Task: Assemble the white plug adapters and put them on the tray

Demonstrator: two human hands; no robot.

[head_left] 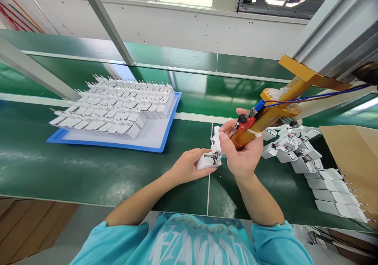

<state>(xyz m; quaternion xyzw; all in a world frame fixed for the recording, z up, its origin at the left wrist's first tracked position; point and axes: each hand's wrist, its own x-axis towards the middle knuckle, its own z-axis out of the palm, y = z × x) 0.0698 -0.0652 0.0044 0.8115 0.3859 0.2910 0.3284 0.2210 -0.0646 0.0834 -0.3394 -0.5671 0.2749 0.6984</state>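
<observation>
My left hand [190, 166] grips a small white plastic housing [203, 162] low over the green bench, fingers along its sides. The housing is open, with wires and small dark parts inside, and its white lid [216, 137] stands tilted up at the far end. My right hand [243, 154] is closed around an orange tool that looks like a glue gun [243, 138]. A red switch piece [245, 125] and a blue connector sit on its upper side. The tool's pale teal tip [222, 156] points down at the housing's open end; I cannot tell whether it touches.
A blue-rimmed tray [161, 149] at left holds rows of white housings [112, 107] with prongs up. More open white housings [288, 145] lie piled at right, beside lined-up ones [336, 192] and a cardboard box [348, 154]. A metal beam [330, 32] hangs overhead at upper right.
</observation>
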